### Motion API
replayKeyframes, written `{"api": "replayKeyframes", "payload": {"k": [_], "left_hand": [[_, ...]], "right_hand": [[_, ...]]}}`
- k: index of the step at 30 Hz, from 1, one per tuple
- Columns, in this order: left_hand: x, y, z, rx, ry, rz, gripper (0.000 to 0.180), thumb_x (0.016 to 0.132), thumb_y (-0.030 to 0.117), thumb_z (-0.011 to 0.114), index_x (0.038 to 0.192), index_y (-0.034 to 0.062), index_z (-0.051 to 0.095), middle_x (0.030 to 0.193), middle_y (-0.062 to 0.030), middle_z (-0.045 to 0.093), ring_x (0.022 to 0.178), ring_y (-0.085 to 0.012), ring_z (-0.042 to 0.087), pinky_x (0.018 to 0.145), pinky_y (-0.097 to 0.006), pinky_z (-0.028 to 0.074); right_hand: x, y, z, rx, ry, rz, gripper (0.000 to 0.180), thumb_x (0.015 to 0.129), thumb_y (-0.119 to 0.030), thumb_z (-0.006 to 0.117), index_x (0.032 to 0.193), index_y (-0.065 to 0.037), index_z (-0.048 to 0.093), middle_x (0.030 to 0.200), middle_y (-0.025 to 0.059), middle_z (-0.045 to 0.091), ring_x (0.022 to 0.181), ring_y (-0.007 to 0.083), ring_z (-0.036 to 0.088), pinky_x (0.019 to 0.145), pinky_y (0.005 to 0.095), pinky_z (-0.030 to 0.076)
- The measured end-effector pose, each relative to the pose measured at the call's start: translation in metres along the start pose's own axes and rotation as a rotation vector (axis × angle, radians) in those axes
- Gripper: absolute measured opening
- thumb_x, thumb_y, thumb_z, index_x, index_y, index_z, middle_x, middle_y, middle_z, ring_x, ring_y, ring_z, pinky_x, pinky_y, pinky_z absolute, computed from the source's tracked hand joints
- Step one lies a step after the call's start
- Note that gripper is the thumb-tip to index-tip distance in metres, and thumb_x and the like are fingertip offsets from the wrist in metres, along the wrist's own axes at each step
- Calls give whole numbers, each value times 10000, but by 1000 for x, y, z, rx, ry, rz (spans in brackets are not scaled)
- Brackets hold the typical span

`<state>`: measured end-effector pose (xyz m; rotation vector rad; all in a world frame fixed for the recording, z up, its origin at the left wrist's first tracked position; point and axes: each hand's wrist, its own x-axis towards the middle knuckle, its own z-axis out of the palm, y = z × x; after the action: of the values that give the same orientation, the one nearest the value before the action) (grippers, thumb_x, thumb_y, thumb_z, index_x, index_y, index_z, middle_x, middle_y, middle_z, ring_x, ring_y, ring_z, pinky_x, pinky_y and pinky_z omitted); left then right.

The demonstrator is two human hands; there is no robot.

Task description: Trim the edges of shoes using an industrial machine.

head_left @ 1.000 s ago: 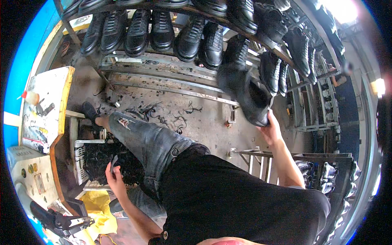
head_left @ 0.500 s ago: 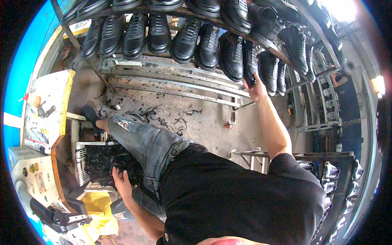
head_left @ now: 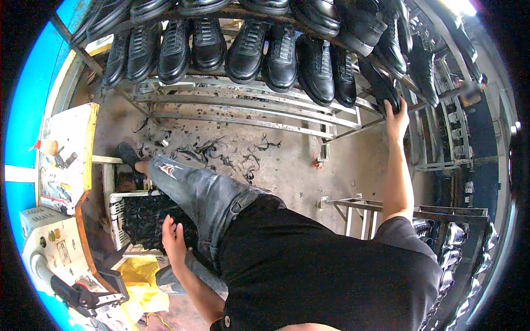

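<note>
I've right hand (head_left: 396, 120) pinching black shoe (head_left: 380, 87) by its toe at the rack (head_left: 226, 123); left hand (head_left: 174, 240) loosely spread, well off it. Probably light, stiffish, slick: grip toe sides.

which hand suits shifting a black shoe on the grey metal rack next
Probably the right hand: it holds a low-cut black shoe, while the left hand is down by the white plastic crate.
</note>
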<state>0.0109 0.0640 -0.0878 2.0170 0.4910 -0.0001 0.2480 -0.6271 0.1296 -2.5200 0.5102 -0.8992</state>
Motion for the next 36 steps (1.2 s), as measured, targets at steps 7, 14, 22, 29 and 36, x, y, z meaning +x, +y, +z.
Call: {"api": "replayKeyframes", "payload": {"k": [7, 14, 22, 29, 36], "left_hand": [[13, 84, 15, -195, 11, 84, 437, 967, 32, 604, 1389, -18, 504, 1348, -160, 598, 1195, -238, 608, 1039, -354, 472], [-4, 99, 18, -832, -311, 140, 828, 888, 323, 750, 1556, 93, 317, 1605, -111, 315, 1451, -275, 345, 1125, -445, 363], [-74, 95, -50, -931, 425, 263, 861, 818, 34, 789, 1533, 6, 309, 1554, -134, 369, 1418, -265, 383, 1153, -432, 337], [-107, 125, -83, -813, 693, 133, 884, 732, 23, 857, 1490, -11, 403, 1578, -173, 350, 1469, -270, 314, 1187, -427, 270], [-113, 93, -69, -922, 830, 380, 916, 735, -25, 839, 1518, 25, 366, 1426, -136, 538, 1259, -227, 556, 1063, -383, 443]], "right_hand": [[-50, -196, -75, -381, -90, -585, 437, 778, -228, 805, 1158, -78, 650, 1084, 110, 668, 1047, 319, 604, 924, 397, 487], [-90, -252, 5, 784, -1126, -574, 654, 775, -455, 789, 1197, 5, 593, 1090, 139, 643, 976, 246, 618, 887, 386, 477], [-252, -315, 204, 1476, -1581, 234, 616, 930, -277, 715, 1445, -70, 447, 1419, 87, 543, 1305, 275, 512, 1120, 483, 389], [-276, -392, 246, 1499, -1819, 38, 910, 766, -274, 879, 1499, -78, 377, 1424, 99, 527, 1305, 274, 527, 1118, 466, 427], [-254, -458, 214, 1411, -1649, -371, 1097, 645, -370, 948, 1496, -18, 351, 1467, 130, 456, 1266, 267, 533, 1078, 414, 444]]}}
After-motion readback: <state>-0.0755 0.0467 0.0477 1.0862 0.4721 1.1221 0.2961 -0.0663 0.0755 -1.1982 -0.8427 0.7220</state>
